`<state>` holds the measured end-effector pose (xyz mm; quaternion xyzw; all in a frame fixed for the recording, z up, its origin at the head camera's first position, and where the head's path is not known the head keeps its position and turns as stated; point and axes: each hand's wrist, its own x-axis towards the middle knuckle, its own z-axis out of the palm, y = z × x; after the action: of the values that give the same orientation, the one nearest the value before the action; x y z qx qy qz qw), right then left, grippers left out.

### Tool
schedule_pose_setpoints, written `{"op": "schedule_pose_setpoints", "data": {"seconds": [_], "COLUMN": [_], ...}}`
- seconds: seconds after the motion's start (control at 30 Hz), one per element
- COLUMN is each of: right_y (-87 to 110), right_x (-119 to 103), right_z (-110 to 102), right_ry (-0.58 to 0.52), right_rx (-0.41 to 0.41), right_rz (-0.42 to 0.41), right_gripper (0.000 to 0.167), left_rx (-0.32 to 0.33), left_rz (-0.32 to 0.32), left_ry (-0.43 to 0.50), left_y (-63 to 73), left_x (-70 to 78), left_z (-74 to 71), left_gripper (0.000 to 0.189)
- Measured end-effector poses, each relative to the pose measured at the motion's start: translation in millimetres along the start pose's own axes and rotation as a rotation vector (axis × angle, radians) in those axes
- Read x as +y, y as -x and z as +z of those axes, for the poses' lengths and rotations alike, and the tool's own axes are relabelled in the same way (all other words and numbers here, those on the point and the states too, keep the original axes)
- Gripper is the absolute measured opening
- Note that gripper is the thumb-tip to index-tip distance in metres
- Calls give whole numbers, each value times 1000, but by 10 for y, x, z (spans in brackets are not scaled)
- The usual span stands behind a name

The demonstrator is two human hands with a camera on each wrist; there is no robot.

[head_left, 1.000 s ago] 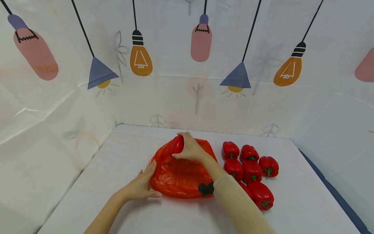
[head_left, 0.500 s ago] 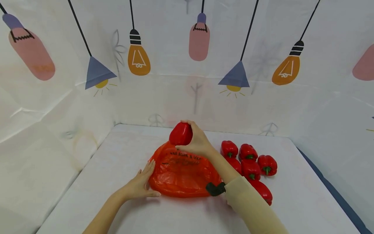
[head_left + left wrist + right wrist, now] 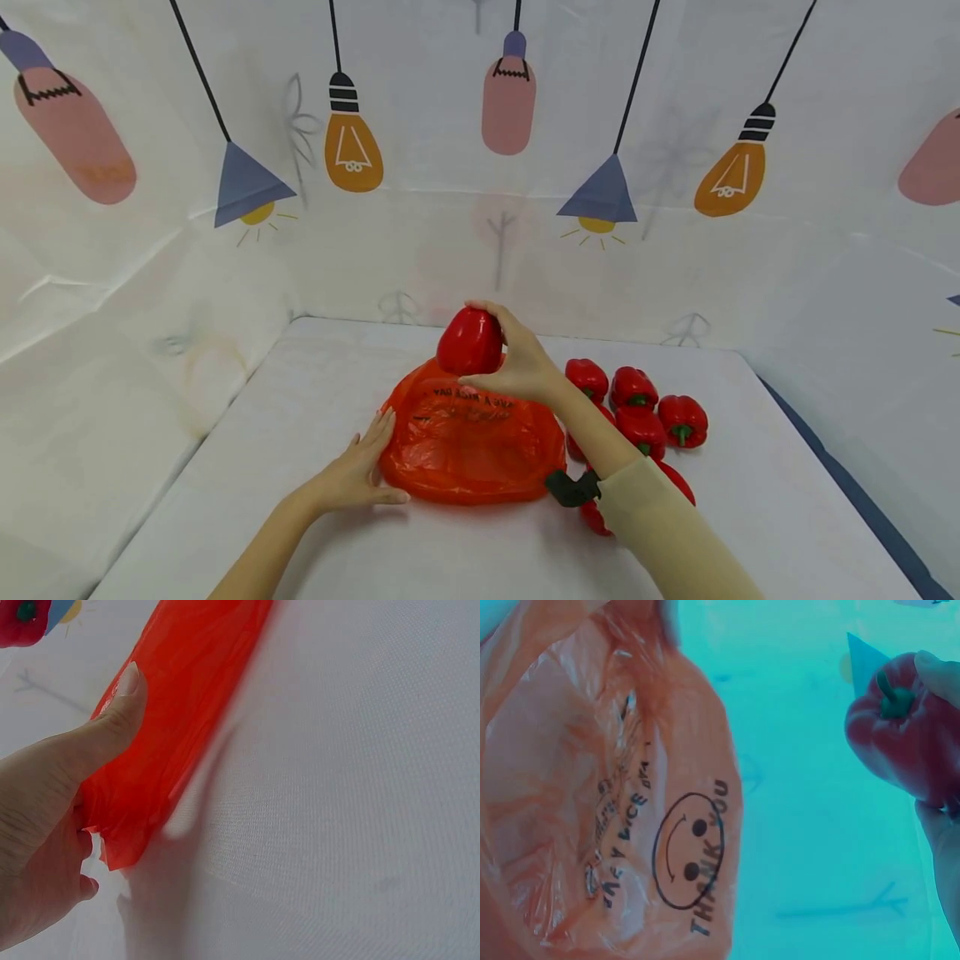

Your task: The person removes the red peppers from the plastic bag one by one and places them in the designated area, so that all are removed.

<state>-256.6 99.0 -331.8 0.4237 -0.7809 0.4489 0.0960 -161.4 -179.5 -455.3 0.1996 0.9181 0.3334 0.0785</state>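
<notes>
My right hand [image 3: 527, 367] grips a red bell pepper [image 3: 468, 343] and holds it up over the back rim of an orange plastic bag [image 3: 472, 462]. In the right wrist view, the pepper [image 3: 885, 742] shows its green stem, between thumb and fingers and apart from the bag. The bag lies with its mouth spread, and printed lettering and a smiley face are on it. Against the bag's left side rests my left hand [image 3: 352, 473], fingers extended and thumb spread apart. In the left wrist view, the thumb [image 3: 120, 720] lies along the bag and the other fingers are partly hidden behind it.
Several red bell peppers [image 3: 637, 429] sit grouped to the right of the bag on the white table [image 3: 300, 400]; my right forearm covers some. A white curtain [image 3: 450, 250] printed with lamps stands behind the table.
My right hand has lifted the bell pepper up out of the bag's mouth area and shifted slightly right with it. The left hand has stayed by the bag's left side.
</notes>
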Motion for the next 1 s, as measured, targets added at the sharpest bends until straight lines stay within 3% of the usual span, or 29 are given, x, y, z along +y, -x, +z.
{"op": "schedule_pose_setpoints", "data": {"seconds": [0.27,0.37,1.0], "right_y": [87,131,598], "right_x": [-396,-439,-380], "right_z": [-214,-297,-770], "right_ry": [7,17,88], "right_rx": [-16,-9,39], "right_rz": [-30,-23,119], "right_gripper": [87,85,88], "left_rx": [0,4,18], "left_rz": [-2,-3,0], "left_ry": [3,6,-7], "left_y": [-1,3,-9], "left_x": [-3,-7,-41], "left_z": [0,1,1], "left_gripper": [118,118,119]}}
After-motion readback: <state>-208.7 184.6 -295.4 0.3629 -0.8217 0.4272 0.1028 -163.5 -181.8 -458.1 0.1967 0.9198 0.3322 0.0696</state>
